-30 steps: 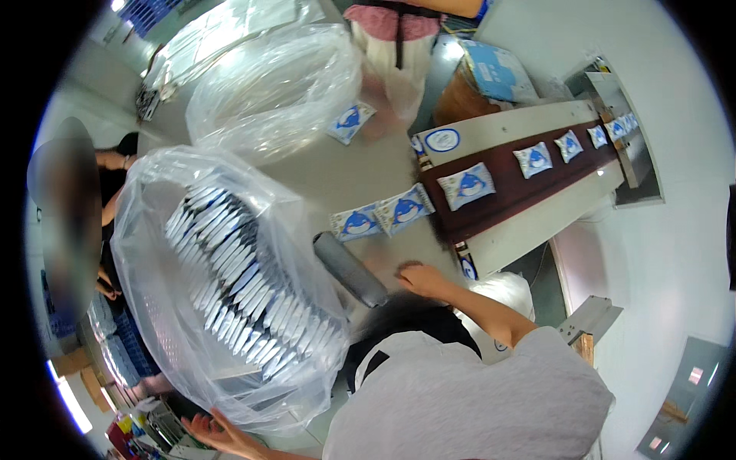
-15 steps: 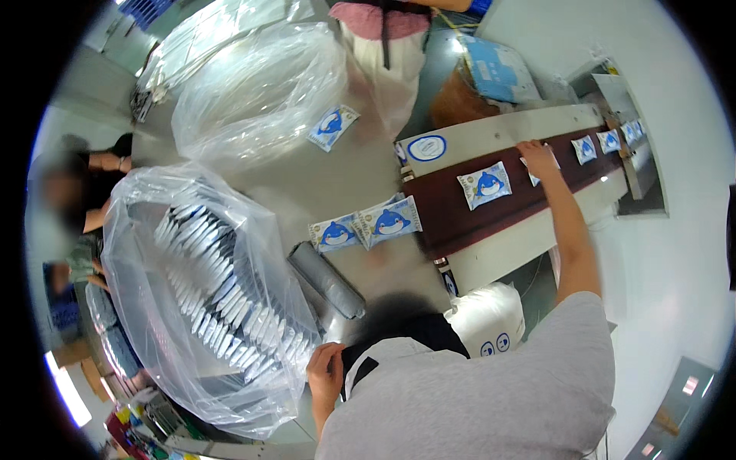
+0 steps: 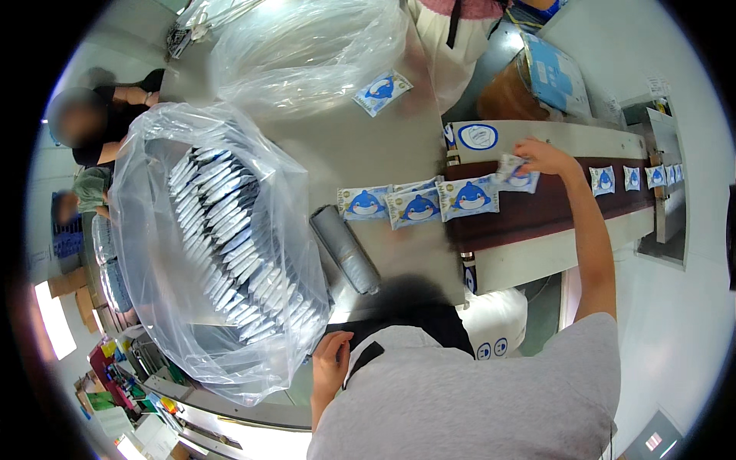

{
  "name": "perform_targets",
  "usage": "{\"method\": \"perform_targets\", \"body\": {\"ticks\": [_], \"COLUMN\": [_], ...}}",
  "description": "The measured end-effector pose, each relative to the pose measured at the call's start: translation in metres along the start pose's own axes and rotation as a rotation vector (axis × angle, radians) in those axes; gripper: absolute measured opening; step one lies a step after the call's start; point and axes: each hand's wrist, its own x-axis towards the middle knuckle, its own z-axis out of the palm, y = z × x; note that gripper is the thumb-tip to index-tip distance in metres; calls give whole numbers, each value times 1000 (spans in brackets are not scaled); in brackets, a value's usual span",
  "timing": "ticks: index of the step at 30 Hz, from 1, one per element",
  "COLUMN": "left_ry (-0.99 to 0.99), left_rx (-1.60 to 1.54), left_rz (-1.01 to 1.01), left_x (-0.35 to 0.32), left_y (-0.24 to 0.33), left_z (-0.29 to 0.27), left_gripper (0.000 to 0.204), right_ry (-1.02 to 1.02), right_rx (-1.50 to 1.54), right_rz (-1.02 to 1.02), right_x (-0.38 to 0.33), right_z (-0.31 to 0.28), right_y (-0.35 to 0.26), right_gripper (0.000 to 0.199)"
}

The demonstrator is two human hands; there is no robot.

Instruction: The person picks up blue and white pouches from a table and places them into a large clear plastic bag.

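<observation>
My right hand [image 3: 543, 158] reaches over the dark red conveyor belt [image 3: 552, 203], its fingers closed on a white-and-blue packet [image 3: 515, 178] with a cartoon whale on it. Left of that, another whale packet [image 3: 469, 198] lies across the belt's end, touching a short row of packets [image 3: 365, 203] on the metal table [image 3: 418, 264]. Down by the table's front edge, beside my waist, my left hand [image 3: 330, 360] is curled; whether anything is in it is hidden. A large clear plastic bag [image 3: 146, 307] full of packets standing in rows [image 3: 230, 238] lies to its upper left.
A grey plastic roll [image 3: 345, 249] lies between the bag and the row. More packets [image 3: 602, 181] sit along the belt to the right. At the far side are a loose packet [image 3: 382, 92], another clear bag [image 3: 307, 54] and a person in a pale apron [image 3: 452, 54]. Other people [image 3: 123, 115] are at left.
My right hand has moved left along the belt with a packet. The packet ahead of it has slid left against those on the table. My left hand stays curled near the edge.
</observation>
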Motion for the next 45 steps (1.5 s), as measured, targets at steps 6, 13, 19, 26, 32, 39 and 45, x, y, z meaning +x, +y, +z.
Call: {"method": "perform_targets", "body": {"ticks": [6, 13, 19, 26, 32, 39, 45], "left_ry": [54, 546, 1118, 985, 855, 1168, 1152], "left_rx": [15, 355, 652, 156, -638, -954, -851], "left_rz": [46, 2, -355, -644, -500, -388, -319], "left_x": [-5, -52, -50, -50, -90, -100, -112], "left_y": [-1, 15, -18, -69, -88, -49, -62], "left_z": [-11, -73, -144, -199, -199, -198, -201], "left_gripper": [18, 22, 61, 110, 9, 21, 25], "right_ry": [-408, -183, 416, 171, 143, 35, 80], "right_rx": [141, 46, -442, 453, 844, 4, -33], "right_rz": [-456, -137, -107, 106, -508, -618, -619], "right_x": [125, 142, 20, 25, 72, 122, 123], "right_z": [14, 124, 209, 111, 57, 206, 230], "right_y": [-122, -172, -252, -330, -519, -643, -642], "right_gripper": [53, 103, 98, 80, 73, 86, 100]}}
